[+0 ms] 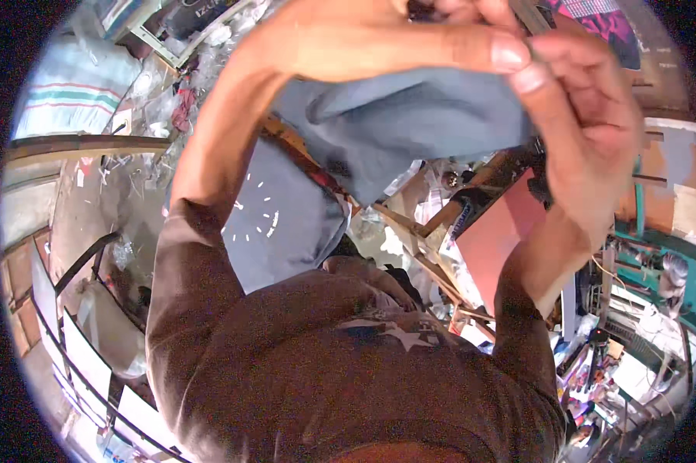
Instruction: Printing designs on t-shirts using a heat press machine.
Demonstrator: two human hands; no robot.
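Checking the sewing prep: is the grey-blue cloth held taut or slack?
Slack: the grey-blue cloth droops in folds from the left hand and right hand.

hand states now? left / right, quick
Left hand: closed, pinching the top edge of the grey-blue cloth.
Right hand: closed, pinching the same cloth edge beside the left thumb.

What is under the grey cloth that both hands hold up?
Under the grey cloth show a red board, wooden strips and clutter. What lies directly behind its folds is covered.
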